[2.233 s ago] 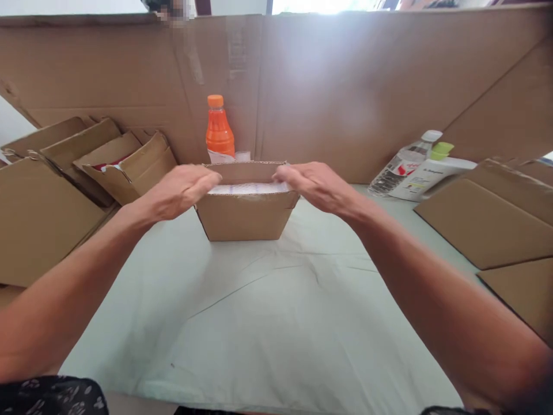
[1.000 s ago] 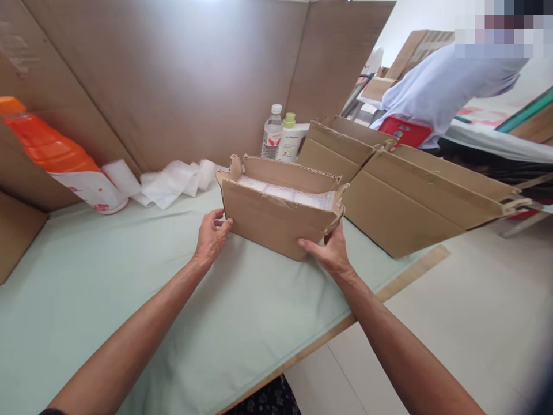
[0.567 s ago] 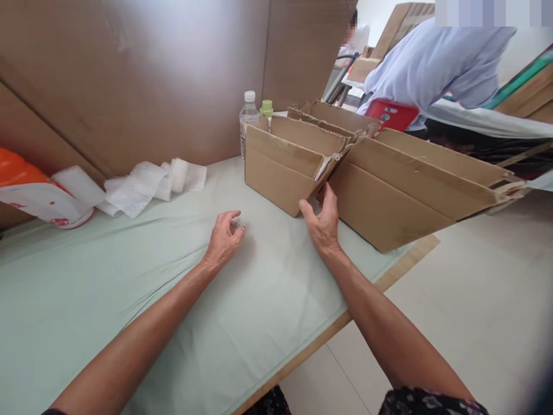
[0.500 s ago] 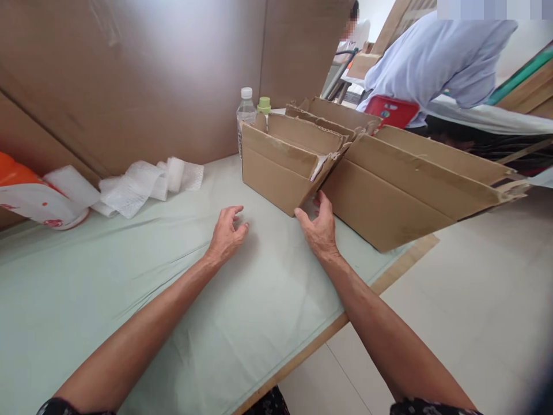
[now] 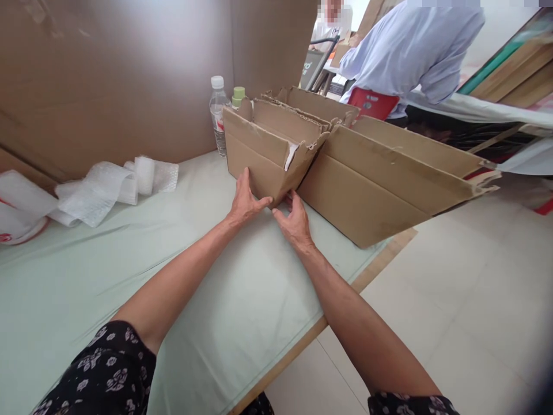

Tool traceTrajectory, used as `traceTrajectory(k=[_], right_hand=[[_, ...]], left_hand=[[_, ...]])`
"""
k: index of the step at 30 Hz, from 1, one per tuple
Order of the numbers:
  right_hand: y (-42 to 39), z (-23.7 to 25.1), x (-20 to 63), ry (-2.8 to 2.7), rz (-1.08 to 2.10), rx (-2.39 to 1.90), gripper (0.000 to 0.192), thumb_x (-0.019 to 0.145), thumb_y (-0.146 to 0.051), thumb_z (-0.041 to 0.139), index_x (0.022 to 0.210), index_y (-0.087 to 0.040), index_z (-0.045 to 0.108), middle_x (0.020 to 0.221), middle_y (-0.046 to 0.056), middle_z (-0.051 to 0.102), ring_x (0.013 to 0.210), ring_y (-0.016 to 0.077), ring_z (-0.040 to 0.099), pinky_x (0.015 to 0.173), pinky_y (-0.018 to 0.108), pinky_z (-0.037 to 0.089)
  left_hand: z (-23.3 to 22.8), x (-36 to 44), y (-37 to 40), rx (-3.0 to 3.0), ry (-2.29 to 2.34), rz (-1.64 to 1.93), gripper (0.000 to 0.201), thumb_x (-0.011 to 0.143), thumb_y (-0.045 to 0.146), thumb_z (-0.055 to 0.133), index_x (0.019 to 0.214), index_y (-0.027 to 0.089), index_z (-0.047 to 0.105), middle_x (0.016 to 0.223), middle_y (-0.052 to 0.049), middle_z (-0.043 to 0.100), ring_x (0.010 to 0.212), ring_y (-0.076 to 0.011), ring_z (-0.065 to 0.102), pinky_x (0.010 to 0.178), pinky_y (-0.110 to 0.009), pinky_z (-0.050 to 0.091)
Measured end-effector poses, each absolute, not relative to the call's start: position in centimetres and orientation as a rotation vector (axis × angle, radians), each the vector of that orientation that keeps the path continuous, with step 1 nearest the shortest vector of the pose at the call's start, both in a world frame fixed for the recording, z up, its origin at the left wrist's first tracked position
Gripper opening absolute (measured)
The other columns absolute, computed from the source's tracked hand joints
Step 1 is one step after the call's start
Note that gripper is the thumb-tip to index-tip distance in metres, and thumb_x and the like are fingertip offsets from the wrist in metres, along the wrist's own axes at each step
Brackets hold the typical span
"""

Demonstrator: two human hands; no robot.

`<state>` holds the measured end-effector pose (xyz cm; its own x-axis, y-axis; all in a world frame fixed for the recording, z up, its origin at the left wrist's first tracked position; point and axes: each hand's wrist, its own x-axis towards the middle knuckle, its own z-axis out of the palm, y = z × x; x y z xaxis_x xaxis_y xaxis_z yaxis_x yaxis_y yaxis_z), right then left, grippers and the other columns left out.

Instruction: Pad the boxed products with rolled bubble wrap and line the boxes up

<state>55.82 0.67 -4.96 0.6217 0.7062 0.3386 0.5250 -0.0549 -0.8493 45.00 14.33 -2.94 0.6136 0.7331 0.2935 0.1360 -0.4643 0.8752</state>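
A small open-topped cardboard box point(image 5: 259, 144) stands on the pale green cloth point(image 5: 216, 288) in front of me. My left hand point(image 5: 247, 202) lies against the lower part of its front face, fingers spread and thumb pointing at the near corner. At that same bottom corner is my right hand point(image 5: 294, 220), its thumb in front and its fingertips partly hidden behind the box's right side; the fingers are apart rather than wrapped round it. Directly to the right stands a longer open cardboard box point(image 5: 371, 190), and another cardboard box point(image 5: 322, 104) is behind.
A clear bottle point(image 5: 218, 115) and a green-capped container point(image 5: 238, 95) stand behind the small box. Bubble wrap point(image 5: 108, 187) lies at left, before a tall cardboard panel point(image 5: 129, 80). At right is the table's edge point(image 5: 322, 327). A person in a light blue shirt point(image 5: 415, 46) sits beyond.
My left hand has moved forward and right to touch the small box's front. My right hand stays by its near corner. The camera view has shifted to the right.
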Motion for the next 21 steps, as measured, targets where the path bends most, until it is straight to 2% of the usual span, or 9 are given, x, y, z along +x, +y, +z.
traceTrajectory(k=[5,8,11,14,16,18,20,21], right_hand=[[1.2,-5.6,57.5,-1.059,0.220,-1.721,0.087,0.075,-0.043,0.070,0.151,-0.016,0.036,0.156,0.021,0.041,0.140,0.0345,0.046,0.113,0.056,0.040],[0.9,-5.7,58.1,-1.105,0.142,-1.807,0.075,0.076,-0.044,0.068,0.143,-0.016,0.049,0.149,0.019,0.050,0.135,0.0329,0.051,0.110,0.053,0.045],[0.2,-5.3,58.3,-1.136,0.093,-1.862,0.041,0.078,-0.043,0.063,0.112,-0.020,0.070,0.131,0.014,0.064,0.121,0.0311,0.061,0.103,0.051,0.051],[-0.6,-4.1,57.8,-1.180,0.101,-1.868,0.023,0.078,-0.043,0.059,0.080,-0.022,0.070,0.116,0.013,0.069,0.107,0.0316,0.065,0.099,0.055,0.051],[-1.0,-3.1,57.2,-1.229,0.119,-1.851,0.022,0.079,-0.044,0.058,0.074,-0.024,0.068,0.109,0.013,0.070,0.109,0.0356,0.064,0.103,0.063,0.045],[-1.3,-2.6,56.8,-1.300,0.138,-1.826,0.022,0.082,-0.045,0.056,0.078,-0.028,0.069,0.108,0.012,0.068,0.120,0.0419,0.060,0.105,0.070,0.038],[-1.2,-2.9,56.9,-1.458,0.027,-1.953,0.031,0.091,-0.046,0.045,0.104,-0.035,0.071,0.114,0.011,0.068,0.127,0.0458,0.056,0.102,0.073,0.039],[-1.1,-3.5,57.2,-1.533,-0.028,-2.005,0.039,0.093,-0.047,0.039,0.119,-0.038,0.067,0.118,0.013,0.067,0.128,0.0505,0.053,0.095,0.078,0.039]], left_hand=[[-3.2,45.7,14.2,2.007,0.767,0.826,0.107,0.073,0.030,0.082,0.157,0.016,0.019,0.160,-0.023,0.030,0.150,-0.0379,0.029,0.122,-0.052,0.028],[-3.2,45.0,13.3,2.183,0.767,0.729,0.090,0.081,0.023,0.070,0.156,0.011,0.022,0.158,-0.025,0.035,0.148,-0.0374,0.033,0.121,-0.053,0.028],[-3.2,43.0,10.6,2.298,0.712,0.678,0.078,0.080,0.021,0.068,0.151,0.010,0.036,0.155,-0.024,0.041,0.146,-0.0377,0.037,0.122,-0.053,0.026],[-3.2,39.6,6.4,2.424,0.669,0.620,0.055,0.084,0.029,0.067,0.135,0.013,0.057,0.148,-0.020,0.053,0.141,-0.0368,0.044,0.121,-0.053,0.027],[-3.1,37.0,3.4,2.625,0.580,0.548,0.045,0.091,0.037,0.060,0.130,0.015,0.061,0.148,-0.019,0.053,0.141,-0.0361,0.044,0.120,-0.054,0.028],[-2.8,34.2,0.8,2.835,0.489,0.489,0.051,0.095,0.048,0.053,0.134,0.015,0.059,0.148,-0.021,0.051,0.140,-0.0359,0.044,0.116,-0.055,0.031],[-2.0,31.3,-1.3,2.969,0.427,0.458,0.055,0.097,0.053,0.047,0.135,0.016,0.059,0.146,-0.019,0.053,0.138,-0.0346,0.046,0.114,-0.053,0.034],[-1.6,29.8,-2.2,3.012,0.397,0.444,0.055,0.097,0.054,0.044,0.135,0.017,0.059,0.146,-0.017,0.053,0.137,-0.0335,0.047,0.114,-0.052,0.035]])
